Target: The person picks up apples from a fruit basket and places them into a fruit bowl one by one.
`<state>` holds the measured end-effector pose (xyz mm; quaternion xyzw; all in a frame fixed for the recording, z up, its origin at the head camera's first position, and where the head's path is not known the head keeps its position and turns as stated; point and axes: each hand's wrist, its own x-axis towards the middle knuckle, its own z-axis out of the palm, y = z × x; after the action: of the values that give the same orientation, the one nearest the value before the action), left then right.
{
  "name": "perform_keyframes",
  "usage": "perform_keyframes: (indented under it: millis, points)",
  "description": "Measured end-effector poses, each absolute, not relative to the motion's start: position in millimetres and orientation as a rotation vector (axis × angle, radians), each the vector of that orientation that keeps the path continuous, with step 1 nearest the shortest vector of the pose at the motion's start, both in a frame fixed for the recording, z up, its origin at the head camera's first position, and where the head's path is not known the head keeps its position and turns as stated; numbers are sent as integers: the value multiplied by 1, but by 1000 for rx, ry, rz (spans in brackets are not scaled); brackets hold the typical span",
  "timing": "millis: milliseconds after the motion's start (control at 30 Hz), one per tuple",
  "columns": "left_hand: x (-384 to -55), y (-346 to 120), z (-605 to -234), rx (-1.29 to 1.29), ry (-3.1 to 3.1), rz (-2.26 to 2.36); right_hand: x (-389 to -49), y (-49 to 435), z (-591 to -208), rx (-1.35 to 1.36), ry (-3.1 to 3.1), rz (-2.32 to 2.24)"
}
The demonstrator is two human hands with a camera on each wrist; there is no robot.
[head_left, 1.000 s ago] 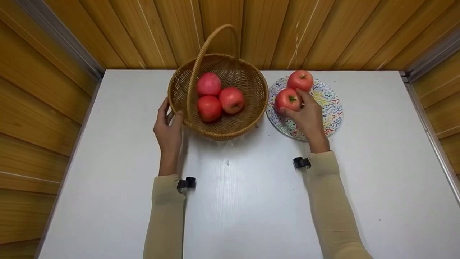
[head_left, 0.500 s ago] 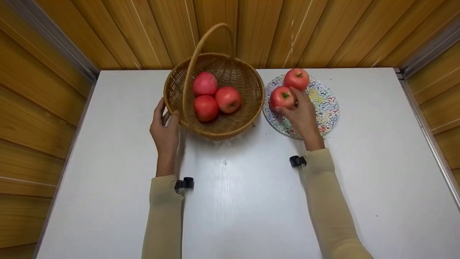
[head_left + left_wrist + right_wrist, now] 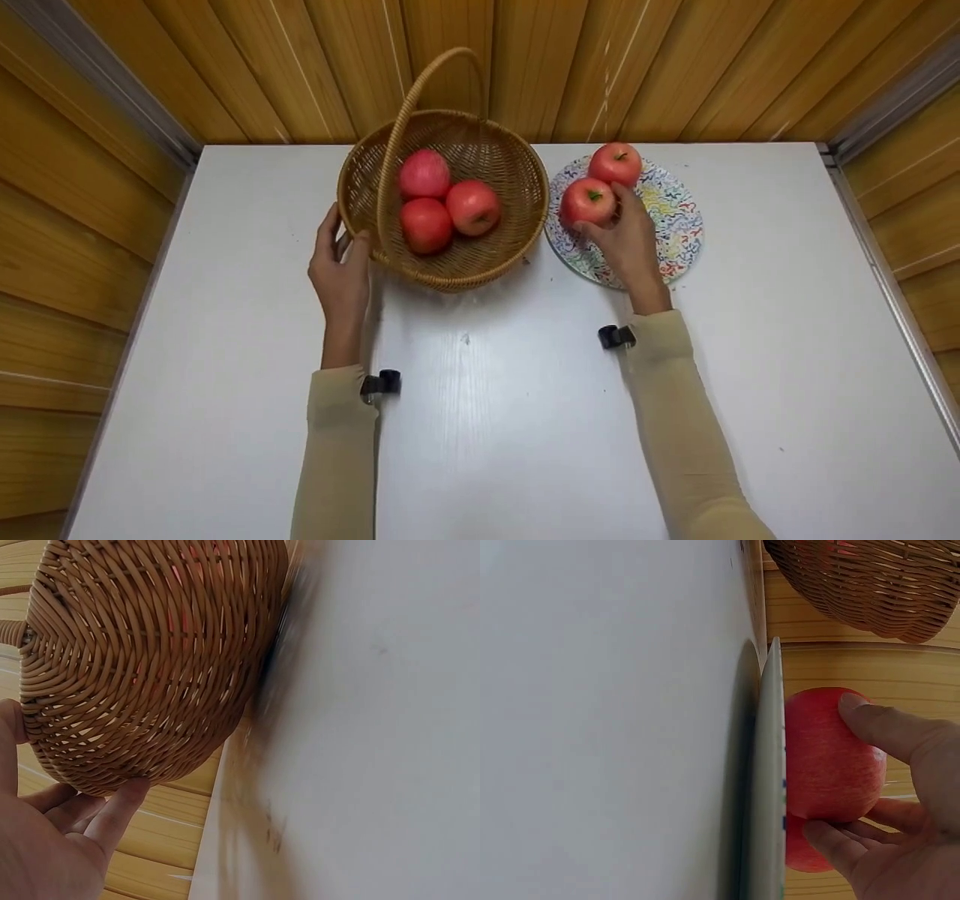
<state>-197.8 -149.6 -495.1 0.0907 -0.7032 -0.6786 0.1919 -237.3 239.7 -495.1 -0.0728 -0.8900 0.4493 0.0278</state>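
A wicker basket [image 3: 457, 281] with a tall arched handle stands at the back of the table and holds three red apples [image 3: 427, 225]. My left hand [image 3: 341, 281] grips its left side, thumb at the rim and fingers against the outer weave, seen closely in the left wrist view. To the right, a round plate [image 3: 679, 225] with a multicoloured pattern bears two red apples. Thumb and fingers of my right hand [image 3: 630, 240] hold the nearer apple [image 3: 832, 757], which sits on the plate. Behind it, touching or nearly so, lies the other apple [image 3: 615, 163].
Wood-panelled walls [image 3: 540, 67] close off the back and both sides of the white table [image 3: 480, 420]. Basket and plate stand close together near the back edge. A black camera [image 3: 616, 337] is worn at each wrist.
The whole scene has shifted slightly left in the head view. Against the basket and plate, both hands stay nearly where they were, the right one still on the same apple.
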Motion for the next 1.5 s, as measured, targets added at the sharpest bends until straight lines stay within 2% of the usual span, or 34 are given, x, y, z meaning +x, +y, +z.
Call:
perform_keyframes:
  millis: [667, 1067, 1333, 1500]
  points:
    - [-197, -154, -497, 255, -1962, -1916, -230, 242, -496, -213, -2701, 1382]
    - [-182, -142, -466, 278, -1956, -1980, -220, 259, -494, -159, -2610, 1375]
    - [-181, -142, -466, 285, -1955, -1977, -219, 261, -490, -175, -2620, 1379]
    - [-190, -148, -487, 253, -1984, -1928, -216, 261, -484, -166, -2585, 1410]
